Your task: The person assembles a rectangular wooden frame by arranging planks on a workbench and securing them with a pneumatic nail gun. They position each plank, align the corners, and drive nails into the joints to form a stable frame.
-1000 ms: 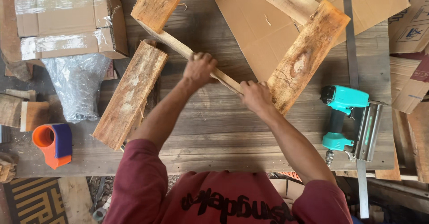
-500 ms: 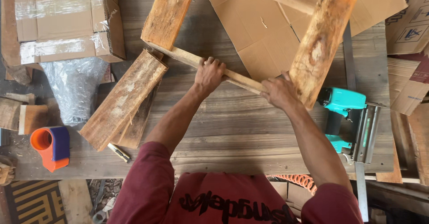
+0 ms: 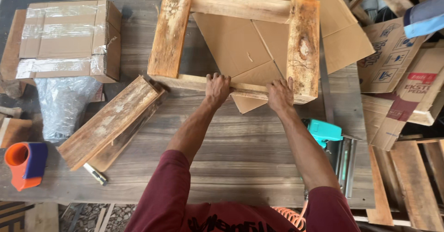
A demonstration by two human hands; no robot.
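Near the centre of the frame, left hand (image 3: 217, 87) and right hand (image 3: 280, 94) side by side, both pressed flat with fingers closed over the near rail of a wooden frame (image 3: 238, 37) of rough planks. Frame lying on the grey wooden counter (image 3: 240, 139), over a flattened sheet of cardboard (image 3: 273, 42). At the left of the frame, loose planks (image 3: 111, 121) stacked at an angle, well apart from the hands. At the lower right, a teal nail gun (image 3: 330, 142) just beside the right forearm. At the lower left edge, an orange tape dispenser (image 3: 23, 162); at the upper left, a taped cardboard box (image 3: 67, 37).
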